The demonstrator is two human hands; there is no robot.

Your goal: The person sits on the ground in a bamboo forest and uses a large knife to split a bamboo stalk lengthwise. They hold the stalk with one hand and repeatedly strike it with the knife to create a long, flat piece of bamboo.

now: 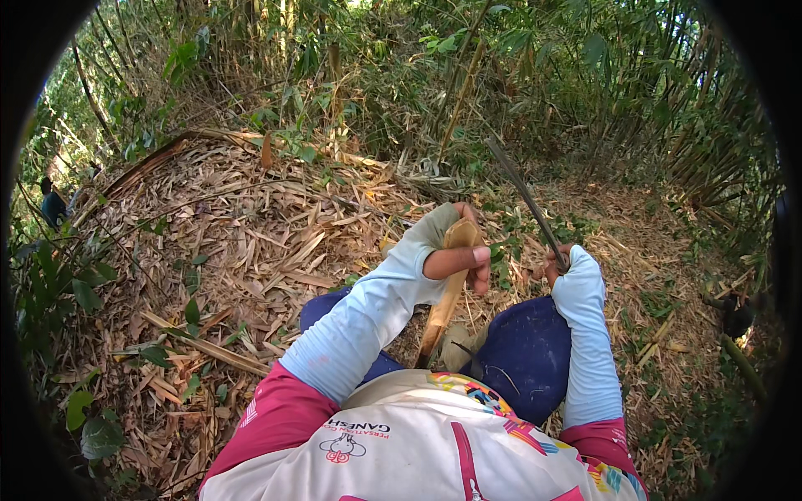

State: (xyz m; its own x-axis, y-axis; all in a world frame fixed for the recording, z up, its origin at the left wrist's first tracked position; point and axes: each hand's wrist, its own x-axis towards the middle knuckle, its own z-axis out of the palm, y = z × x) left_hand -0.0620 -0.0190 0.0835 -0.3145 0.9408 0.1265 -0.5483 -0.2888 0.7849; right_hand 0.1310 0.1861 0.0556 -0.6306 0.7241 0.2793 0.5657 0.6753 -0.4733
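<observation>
Risk is slip-and-cut: left hand [455, 260] has fingers wrapped tight near the top of the bamboo stick [444, 294], propped upright between the knees. Right of the stick, right hand [558, 265] fingers clamp a long blade [525, 199]; a glancing stroke could hit the left fingers or thigh.

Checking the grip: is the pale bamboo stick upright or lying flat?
Roughly upright: the pale bamboo stick rises between the knees, left hand gripping its top.
</observation>
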